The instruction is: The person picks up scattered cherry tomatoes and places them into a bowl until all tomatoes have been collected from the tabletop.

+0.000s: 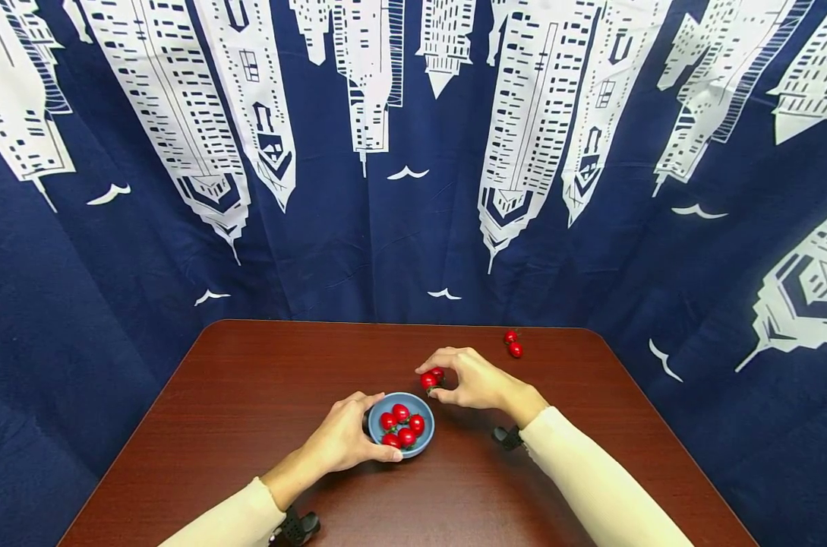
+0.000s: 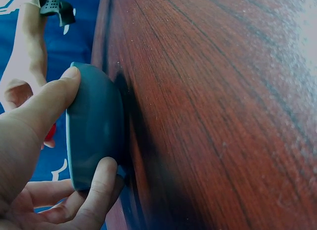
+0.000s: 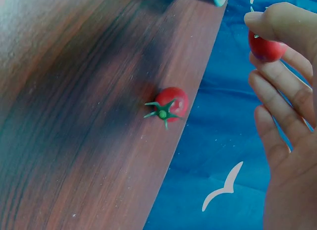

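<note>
My left hand (image 1: 348, 434) grips a small blue bowl (image 1: 423, 448), its thumb at the near rim and fingers round the far side. Several red cherry tomatoes (image 1: 401, 412) lie inside the bowl. In the left wrist view the bowl (image 2: 96, 126) shows its outer wall, and its contents are hidden. To the right of the bowl, my right hand (image 1: 478, 380) pinches a cherry tomato (image 3: 267, 47) between thumb and fingers. Another cherry tomato (image 3: 172, 103) with a green star-shaped stem rests on the table, close under that hand.
Two more cherry tomatoes (image 1: 513, 344) lie together near the back right edge of the brown wooden table (image 1: 263, 372). Behind the table hangs a dark blue cloth (image 1: 331, 251) printed with white buildings and birds.
</note>
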Available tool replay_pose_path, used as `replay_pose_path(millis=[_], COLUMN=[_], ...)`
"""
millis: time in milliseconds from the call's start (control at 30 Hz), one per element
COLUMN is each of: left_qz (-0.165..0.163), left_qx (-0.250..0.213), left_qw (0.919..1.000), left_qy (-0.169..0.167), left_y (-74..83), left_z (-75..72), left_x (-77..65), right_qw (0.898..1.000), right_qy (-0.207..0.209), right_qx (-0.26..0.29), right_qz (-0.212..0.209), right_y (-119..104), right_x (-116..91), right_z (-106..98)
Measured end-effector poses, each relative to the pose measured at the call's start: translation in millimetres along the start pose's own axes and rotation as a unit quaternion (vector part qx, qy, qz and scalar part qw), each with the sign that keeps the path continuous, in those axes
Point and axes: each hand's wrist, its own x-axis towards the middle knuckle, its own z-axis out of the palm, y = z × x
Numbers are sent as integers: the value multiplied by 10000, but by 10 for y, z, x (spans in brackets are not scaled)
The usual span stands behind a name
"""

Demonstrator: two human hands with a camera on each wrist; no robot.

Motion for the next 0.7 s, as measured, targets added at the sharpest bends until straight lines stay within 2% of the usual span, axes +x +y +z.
replay_pose_path(millis=[467, 700], left_qz=[48, 46], left_qx=[-14, -75], left_qw=[10000, 10000], left_qy=[-12, -28], left_y=[-2, -10], left_z=[-7, -5], left_x=[6, -9], right_qw=[9996, 9987], right_qy=[-43, -17], right_qx=[249, 379], right_qz=[-128, -352], right_y=[-194, -286], right_x=[8, 21], right_z=[-3, 46])
